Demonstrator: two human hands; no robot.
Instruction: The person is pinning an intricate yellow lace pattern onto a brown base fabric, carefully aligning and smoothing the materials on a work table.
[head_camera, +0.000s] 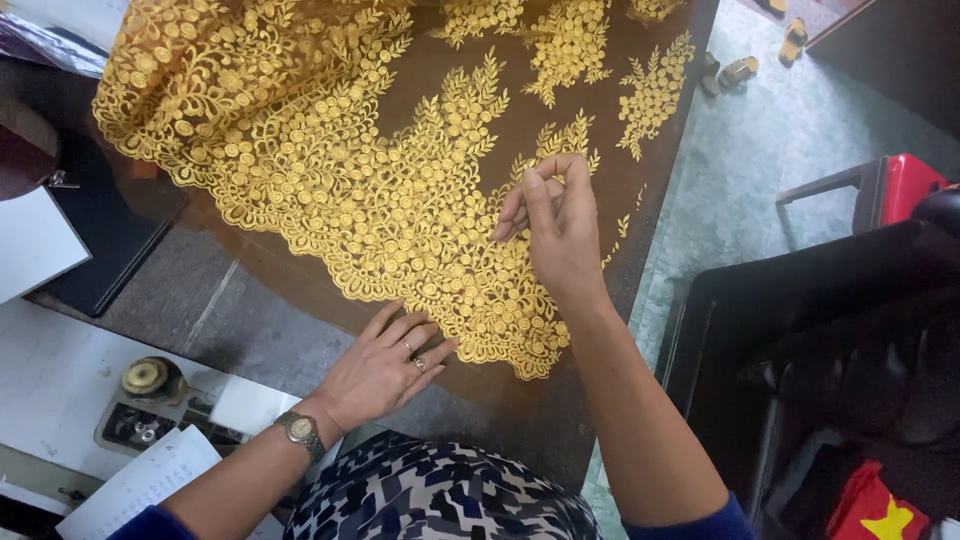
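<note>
Left hand: flat and fully spread, palm down, pressing on the lower scalloped edge of the gold embroidered lace; nothing gripped. Rings on two fingers, wristwatch just behind on the wrist.

Right hand: up and to the right of the left one, raised above the lace, fingers curled together with thumb meeting fingertips in a pinch; too small to tell what, if anything, sits between them.

Under both hands: the lace, spread over a dark brown table, floral pattern running away from the fingers toward the far edge.

Left of the left wrist: a small round metal object on a white surface, and a sheet of paper.

Right of the right forearm: a black chair, a red item beyond it, and greenish floor.
</note>
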